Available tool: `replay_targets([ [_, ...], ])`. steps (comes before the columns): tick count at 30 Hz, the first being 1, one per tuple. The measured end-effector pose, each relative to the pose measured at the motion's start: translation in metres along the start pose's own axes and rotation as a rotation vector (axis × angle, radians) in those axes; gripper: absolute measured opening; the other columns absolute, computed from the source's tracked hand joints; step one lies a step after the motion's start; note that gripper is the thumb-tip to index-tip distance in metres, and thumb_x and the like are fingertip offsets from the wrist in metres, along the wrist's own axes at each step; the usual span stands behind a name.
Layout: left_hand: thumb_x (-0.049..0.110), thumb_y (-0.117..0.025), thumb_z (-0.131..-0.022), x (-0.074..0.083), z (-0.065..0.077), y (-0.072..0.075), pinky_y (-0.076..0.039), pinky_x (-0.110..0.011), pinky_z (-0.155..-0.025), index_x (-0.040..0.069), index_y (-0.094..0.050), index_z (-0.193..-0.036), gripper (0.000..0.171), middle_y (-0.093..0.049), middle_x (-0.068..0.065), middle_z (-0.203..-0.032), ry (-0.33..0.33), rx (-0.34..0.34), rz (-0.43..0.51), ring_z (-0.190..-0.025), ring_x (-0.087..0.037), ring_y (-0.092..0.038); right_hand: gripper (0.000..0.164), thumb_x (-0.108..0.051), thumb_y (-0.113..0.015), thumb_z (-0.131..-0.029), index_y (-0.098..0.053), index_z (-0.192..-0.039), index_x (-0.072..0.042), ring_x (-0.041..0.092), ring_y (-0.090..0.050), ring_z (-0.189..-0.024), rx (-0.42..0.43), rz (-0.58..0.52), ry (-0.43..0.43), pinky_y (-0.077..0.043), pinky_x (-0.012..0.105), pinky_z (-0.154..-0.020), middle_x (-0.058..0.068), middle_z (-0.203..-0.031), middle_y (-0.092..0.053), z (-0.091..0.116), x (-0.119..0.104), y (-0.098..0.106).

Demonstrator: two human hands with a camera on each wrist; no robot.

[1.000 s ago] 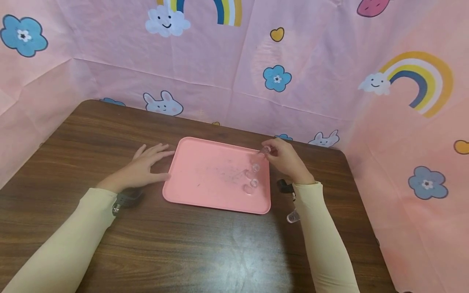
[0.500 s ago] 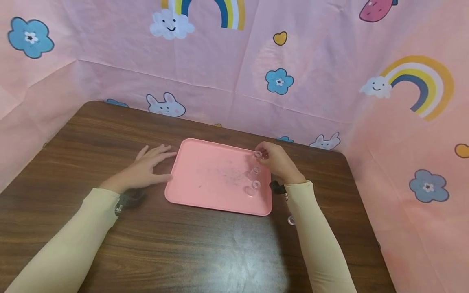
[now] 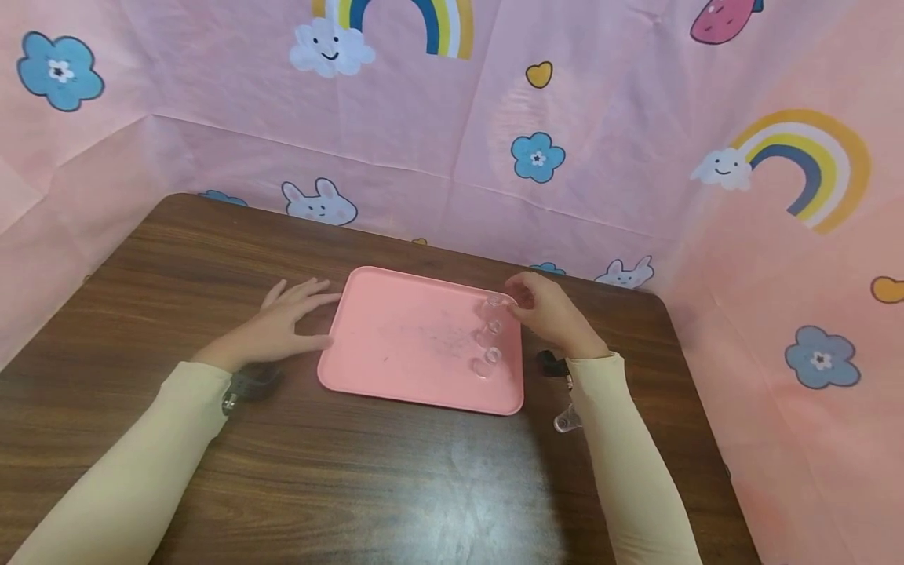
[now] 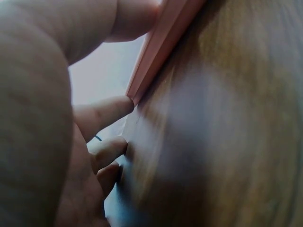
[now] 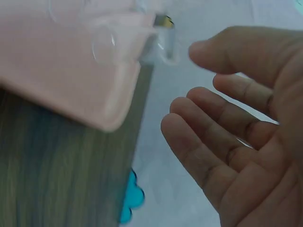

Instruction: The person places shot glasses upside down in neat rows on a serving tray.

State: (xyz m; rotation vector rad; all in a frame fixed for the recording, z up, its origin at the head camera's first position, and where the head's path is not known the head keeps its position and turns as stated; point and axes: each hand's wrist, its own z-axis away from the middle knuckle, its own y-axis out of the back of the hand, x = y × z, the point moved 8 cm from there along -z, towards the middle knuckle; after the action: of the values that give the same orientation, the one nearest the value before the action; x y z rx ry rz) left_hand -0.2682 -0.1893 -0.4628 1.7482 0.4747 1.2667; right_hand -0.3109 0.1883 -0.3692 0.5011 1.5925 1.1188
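Observation:
A pink rectangular tray [image 3: 402,337] lies on the wooden table. My left hand [image 3: 271,329] is at its left side, fingers spread, with thumb and a fingertip touching the rim in the left wrist view. Three small clear vessels, each with a wide round end and a narrower ring-like end, stand in a row along the tray's right side: the front one [image 3: 487,362], the middle one [image 3: 490,333] and the back one [image 3: 492,304]. My right hand [image 3: 554,314] is beside the back vessel, fingers loosely bent and holding nothing; the right wrist view shows a gap between them.
Another clear piece [image 3: 567,418] lies on the table [image 3: 395,479] right of the tray, partly hidden by my right sleeve [image 3: 628,447]. A patterned pink cloth [image 3: 424,125] hangs behind the table and along its sides.
My right hand brought a clear vessel to the tray's back right corner, let go of it and drew back to the right. My left hand has stayed at the tray's left rim.

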Motion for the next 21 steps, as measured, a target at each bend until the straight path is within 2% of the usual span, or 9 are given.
replay_targets([
  [6, 0.056, -0.067, -0.080, 0.000, 0.000, 0.002, 0.011, -0.053, -0.113, 0.020, -0.042, -0.143, 0.077, -0.023, -0.007, -0.156, -0.006, 0.010, -0.006, -0.144, -0.030, -0.014, 0.040, -0.024, -0.070, -0.087, -0.055, -0.122, -0.013, 0.023, -0.058, -0.111, 0.056, -0.014, -0.008, -0.048, 0.043, -0.095, 0.005, -0.120, -0.059, 0.039, 0.014, 0.039],
  [10, 0.052, -0.066, -0.083, 0.000, 0.002, 0.004, 0.010, -0.054, -0.113, 0.019, -0.042, -0.143, 0.073, -0.024, -0.009, -0.156, -0.022, 0.022, -0.005, -0.144, -0.031, -0.014, 0.041, -0.027, -0.070, -0.087, -0.056, -0.122, -0.013, 0.026, -0.058, -0.111, 0.055, 0.047, -0.021, -0.048, 0.046, -0.094, 0.006, -0.121, -0.058, 0.065, 0.030, 0.056],
  [15, 0.043, -0.065, -0.086, 0.002, 0.003, 0.005, 0.009, -0.055, -0.113, 0.017, -0.043, -0.143, 0.066, -0.024, -0.011, -0.155, -0.039, 0.028, 0.013, -0.144, -0.032, -0.014, 0.044, -0.029, -0.072, -0.085, -0.057, -0.121, -0.009, 0.029, -0.057, -0.112, 0.001, 0.090, -0.064, -0.047, 0.047, -0.094, 0.011, -0.122, -0.059, 0.090, 0.056, 0.060],
  [21, 0.048, -0.063, -0.087, 0.004, 0.000, 0.001, 0.011, -0.054, -0.113, 0.020, -0.042, -0.143, 0.066, -0.023, -0.010, -0.156, -0.035, 0.006, 0.027, -0.145, -0.031, -0.011, 0.051, -0.031, -0.073, -0.084, -0.055, -0.123, -0.005, 0.030, -0.057, -0.112, -0.076, 0.042, -0.131, -0.046, 0.049, -0.095, 0.013, -0.122, -0.060, 0.116, 0.083, 0.046],
])
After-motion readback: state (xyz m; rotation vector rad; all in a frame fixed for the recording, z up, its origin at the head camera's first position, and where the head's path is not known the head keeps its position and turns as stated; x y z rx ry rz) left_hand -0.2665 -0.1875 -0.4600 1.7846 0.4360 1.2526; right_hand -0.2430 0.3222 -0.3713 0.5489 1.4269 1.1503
